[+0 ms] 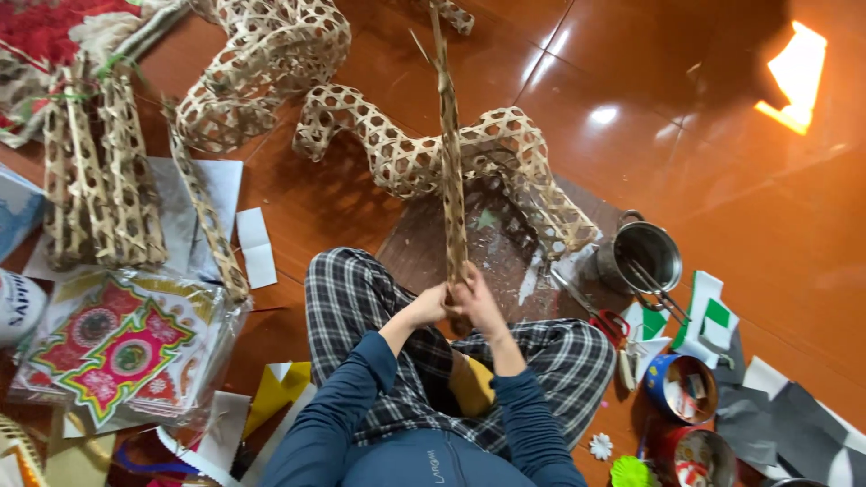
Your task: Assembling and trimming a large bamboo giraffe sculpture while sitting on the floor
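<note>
Head view:
Strip: woven bamboo strip [448, 153], long axis near upright, running from centre frame to the top edge.
Left hand [429, 305]: closed round the strip's lower end.
Right hand [478, 302]: closed on the same end, touching the left.
Behind: lattice bamboo frame [424, 153] on the floor.

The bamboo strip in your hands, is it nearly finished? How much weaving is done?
Several woven pieces already look done: two curved lattice shapes on the floor and flat panels at the left. In hand: both the left hand and right hand grip the bottom of a long woven strip held upright. The coloured paper lies unused, so decorating seems left.
</note>
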